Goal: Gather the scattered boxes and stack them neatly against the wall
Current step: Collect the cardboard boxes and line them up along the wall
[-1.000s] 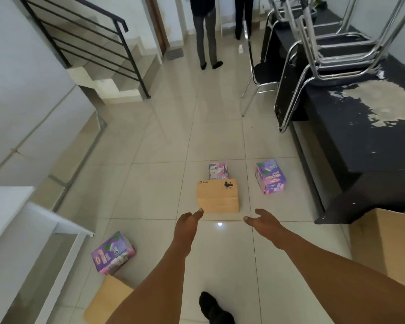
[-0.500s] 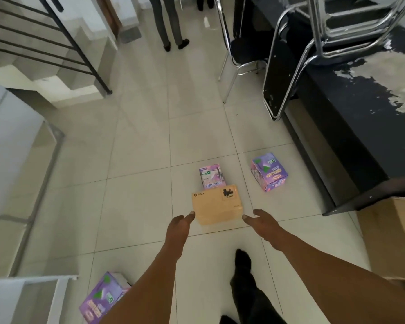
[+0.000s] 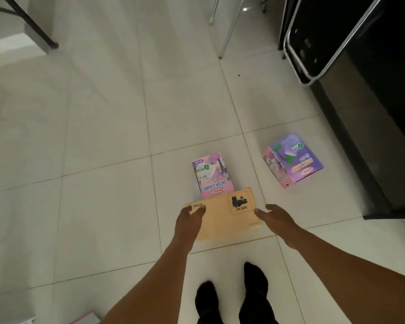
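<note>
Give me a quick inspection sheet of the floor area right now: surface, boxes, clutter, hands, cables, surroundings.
Surface: pale tiled floor, glossy, grout lines visible.
Job's things: brown cardboard box flat on the floor; pink desk lamp box right behind it, contact unclear; purple box apart to the right, near the dark cabinet.
Clutter: a pinkish edge at the bottom of the frame, too cropped to identify.
Hands: left hand at the brown box's left corner, fingers over it; right hand at its right edge, fingers spread. Box not lifted.
Cables: nothing seen.
Surroundings: dark cabinet on the right, chrome chair legs beyond, black railing post top left.
</note>
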